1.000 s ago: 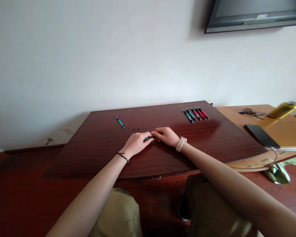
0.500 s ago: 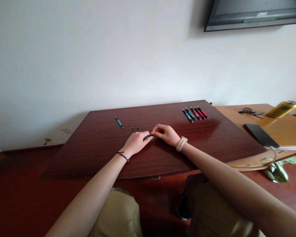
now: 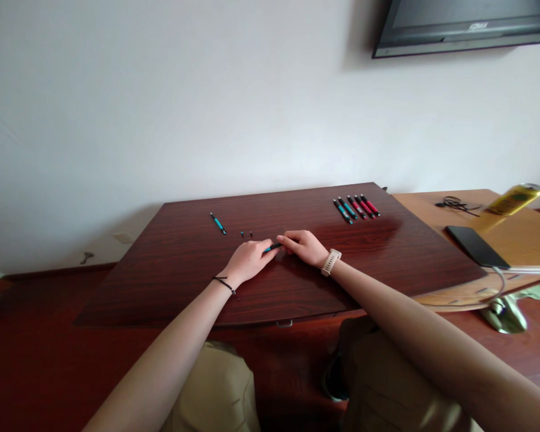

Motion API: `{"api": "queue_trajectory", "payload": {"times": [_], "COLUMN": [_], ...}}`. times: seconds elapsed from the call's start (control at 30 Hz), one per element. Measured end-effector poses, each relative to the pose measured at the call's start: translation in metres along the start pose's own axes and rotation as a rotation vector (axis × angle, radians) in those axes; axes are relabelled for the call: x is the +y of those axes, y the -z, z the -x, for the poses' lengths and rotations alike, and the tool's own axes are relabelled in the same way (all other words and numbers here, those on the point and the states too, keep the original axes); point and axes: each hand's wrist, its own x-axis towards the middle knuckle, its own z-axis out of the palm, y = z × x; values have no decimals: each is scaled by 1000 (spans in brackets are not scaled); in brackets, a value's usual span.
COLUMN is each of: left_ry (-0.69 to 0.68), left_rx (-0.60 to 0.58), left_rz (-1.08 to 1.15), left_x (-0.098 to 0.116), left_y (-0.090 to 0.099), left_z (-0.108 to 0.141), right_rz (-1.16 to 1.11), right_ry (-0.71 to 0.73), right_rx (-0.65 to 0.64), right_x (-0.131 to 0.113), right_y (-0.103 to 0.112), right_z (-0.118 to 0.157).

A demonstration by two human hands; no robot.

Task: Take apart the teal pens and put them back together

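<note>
A blue and black pen (image 3: 273,246) lies between my two hands, just above the dark wood table (image 3: 180,240). My left hand (image 3: 248,259) is closed around its blue barrel. At the black end, the thumb and fingers of my right hand (image 3: 306,247) pinch the pen. Two tiny pieces, a blue-topped one (image 3: 242,234) and a dark one (image 3: 251,234), are on the table just beyond my left hand. Farther left is another blue pen (image 3: 218,223).
Blue pens (image 3: 345,209) and red pens (image 3: 364,206) form a row at the back right. On the lighter side table (image 3: 531,240) are a phone (image 3: 476,246), a black cable (image 3: 456,204) and a yellow can (image 3: 515,199). A screen (image 3: 468,30) hangs on the wall.
My right fingers have shifted from curled up at the pen's tip to flatter over its black end. More of the black part shows between my hands. The other things stay put.
</note>
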Motion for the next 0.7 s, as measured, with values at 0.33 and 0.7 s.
{"api": "queue_trajectory", "payload": {"times": [0.33, 0.7], "left_ry": [12, 9], "left_rx": [-21, -36], "left_rz": [-16, 4], "left_x": [0, 0], "left_y": [1, 1], "left_z": [1, 1], "right_rz": [-86, -67], "right_ry": [69, 71], "right_rx": [-14, -9], "right_x": [0, 2], "right_y": [-2, -3], "right_z": [0, 0]}}
